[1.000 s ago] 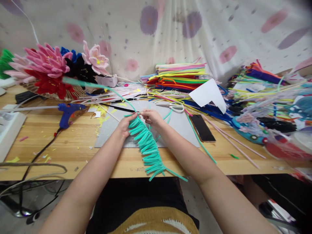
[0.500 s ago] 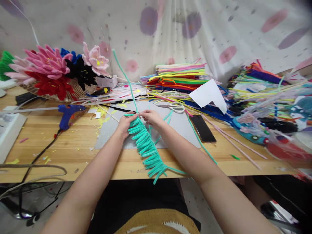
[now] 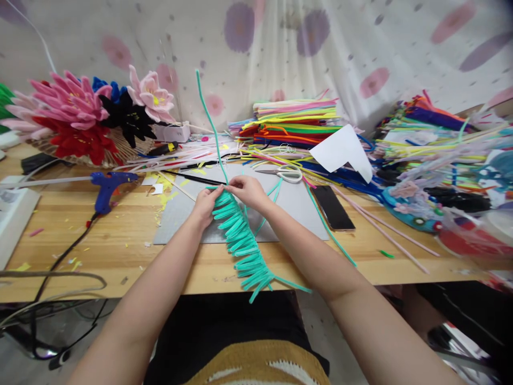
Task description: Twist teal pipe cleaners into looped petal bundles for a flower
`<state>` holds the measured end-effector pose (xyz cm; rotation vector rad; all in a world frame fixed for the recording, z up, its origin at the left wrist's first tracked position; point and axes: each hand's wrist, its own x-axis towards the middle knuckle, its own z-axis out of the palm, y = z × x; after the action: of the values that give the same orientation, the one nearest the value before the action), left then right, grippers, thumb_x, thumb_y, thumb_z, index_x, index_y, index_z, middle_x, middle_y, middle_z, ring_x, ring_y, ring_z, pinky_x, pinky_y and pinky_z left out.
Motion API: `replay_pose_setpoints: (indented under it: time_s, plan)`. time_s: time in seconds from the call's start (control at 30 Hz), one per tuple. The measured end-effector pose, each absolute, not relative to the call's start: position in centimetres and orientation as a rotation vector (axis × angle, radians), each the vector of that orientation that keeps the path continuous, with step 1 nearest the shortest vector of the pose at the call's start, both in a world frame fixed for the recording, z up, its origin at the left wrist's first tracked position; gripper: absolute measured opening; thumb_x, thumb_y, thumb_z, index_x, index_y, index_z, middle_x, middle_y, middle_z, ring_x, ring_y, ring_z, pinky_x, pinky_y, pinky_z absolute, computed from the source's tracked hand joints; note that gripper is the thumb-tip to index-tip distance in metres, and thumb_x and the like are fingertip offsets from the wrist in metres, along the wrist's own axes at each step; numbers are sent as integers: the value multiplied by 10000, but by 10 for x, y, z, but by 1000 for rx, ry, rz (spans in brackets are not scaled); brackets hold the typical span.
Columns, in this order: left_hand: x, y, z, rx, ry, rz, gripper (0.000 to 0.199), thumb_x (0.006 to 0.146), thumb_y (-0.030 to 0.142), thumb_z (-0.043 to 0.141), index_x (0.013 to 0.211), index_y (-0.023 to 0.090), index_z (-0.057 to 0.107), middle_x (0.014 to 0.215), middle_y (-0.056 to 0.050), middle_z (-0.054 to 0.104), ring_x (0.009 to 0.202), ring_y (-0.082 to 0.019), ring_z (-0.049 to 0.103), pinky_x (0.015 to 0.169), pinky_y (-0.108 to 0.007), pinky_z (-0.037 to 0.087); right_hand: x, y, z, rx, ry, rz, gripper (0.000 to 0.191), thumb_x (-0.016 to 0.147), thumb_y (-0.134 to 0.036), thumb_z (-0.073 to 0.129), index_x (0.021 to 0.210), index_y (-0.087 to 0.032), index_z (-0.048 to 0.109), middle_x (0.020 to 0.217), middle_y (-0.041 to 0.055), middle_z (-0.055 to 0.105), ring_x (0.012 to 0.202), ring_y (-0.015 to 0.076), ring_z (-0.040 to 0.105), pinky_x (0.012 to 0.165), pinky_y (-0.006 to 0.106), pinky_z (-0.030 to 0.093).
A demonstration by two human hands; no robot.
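A long row of looped turquoise pipe cleaners (image 3: 242, 246) hangs from my hands down over the table's front edge. My left hand (image 3: 206, 206) is closed, pinching its top end from the left. On the other side my right hand (image 3: 246, 191) is closed too, its thumb and fingers pinching the pipe cleaner at the same top end. From between the hands a single free turquoise stem (image 3: 212, 123) rises and leans left. Under the hands lies a grey cutting mat (image 3: 296, 224), with scissors (image 3: 289, 173) and loose turquoise stems on it.
A blue glue gun (image 3: 107, 190) lies at left near a white power strip (image 3: 16, 219). Pipe-cleaner flowers (image 3: 72, 104) stand behind it. Bundles of coloured pipe cleaners (image 3: 296, 120) fill the back. To the right are a phone (image 3: 334, 208) and a white paper piece (image 3: 342, 152).
My right hand's fingers have closed in against the top of the turquoise row. The free stem stands more upright. The whole view has shifted slightly.
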<state>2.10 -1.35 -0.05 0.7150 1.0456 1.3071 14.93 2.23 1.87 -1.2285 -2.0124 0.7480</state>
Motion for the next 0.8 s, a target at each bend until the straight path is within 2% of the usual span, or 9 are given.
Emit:
replay_pose_setpoints:
  time_s: [0.17,0.3,0.4,0.57,0.67,0.8]
  plan:
    - [22,-13,-3,676,941,1257,340,510,339,782,517,127,515,420,53,445,379,-42,395,398,-186,335,149,26,16,-1116,-1863,865,98,697,-241,576,673,-151,606,657,-13,570,643,99,490,637,226,367]
    - [23,-12,-4,652,881,1336,328,486,281,804,681,142,579,504,54,526,437,-49,456,442,-177,374,148,29,13,-1043,-1766,957,77,638,-202,601,593,-161,554,608,-37,521,628,91,464,631,226,358]
    - [25,-12,-2,649,855,1380,366,476,277,807,769,156,623,577,37,589,491,-63,506,493,-189,415,146,31,7,-1001,-1582,1225,195,620,-305,633,575,-162,508,538,-58,456,545,71,418,545,211,339]
    - [24,-10,-8,765,954,1396,307,473,262,793,733,148,678,637,-4,647,545,-106,557,558,-244,453,145,30,-3,-1048,-1400,1529,356,562,-477,668,640,-158,531,531,-59,462,468,54,396,421,189,296]
    - [23,-8,-16,788,1088,1456,292,468,275,782,711,139,696,638,-17,656,556,-117,561,573,-256,445,146,30,-4,-1124,-1453,1516,354,588,-489,650,634,-158,535,560,-42,482,486,60,430,404,181,319]
    - [21,-5,-21,790,1184,1461,284,455,279,778,682,129,696,589,-10,636,526,-109,538,553,-248,420,148,31,-2,-1206,-1523,1303,268,658,-417,611,718,-165,545,631,-37,519,513,63,475,445,185,366]
